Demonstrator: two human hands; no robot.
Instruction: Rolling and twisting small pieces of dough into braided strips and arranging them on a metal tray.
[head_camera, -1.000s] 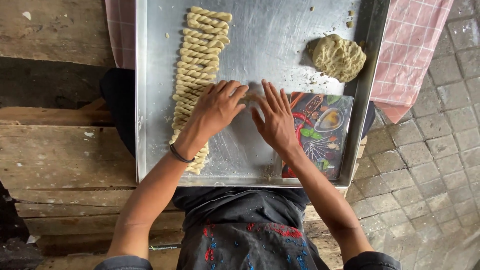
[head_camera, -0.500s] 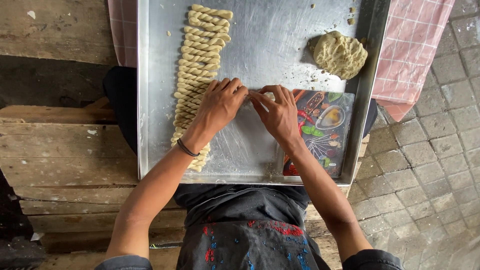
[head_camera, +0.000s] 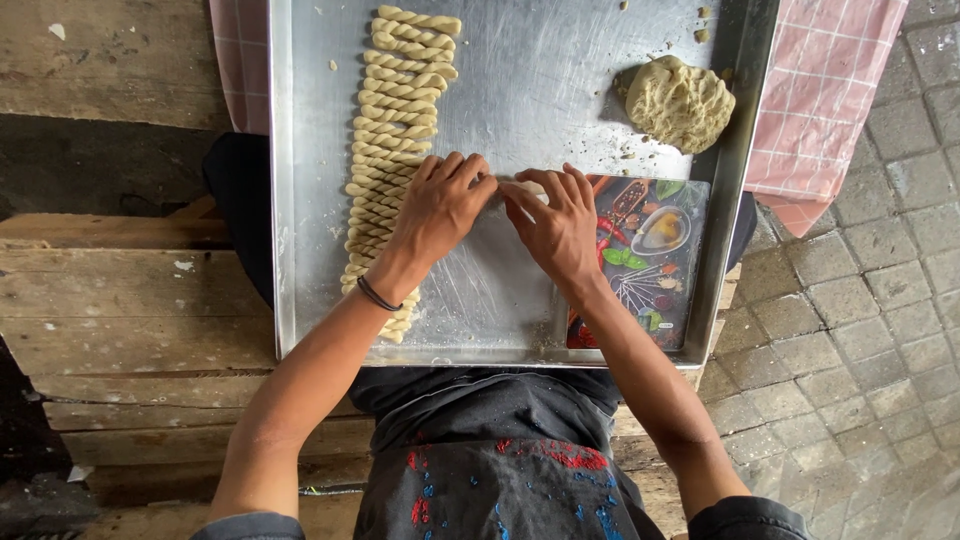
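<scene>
Both hands met at the middle of the metal tray. My left hand and right hand had their fingers pinched together on a small strip of dough, held just above the tray's floor between the fingertips. Left of them ran the column of twisted dough sticks. The dough lump sat well apart at the far right corner, above the printed board. The tray rested over the wooden bench.
</scene>
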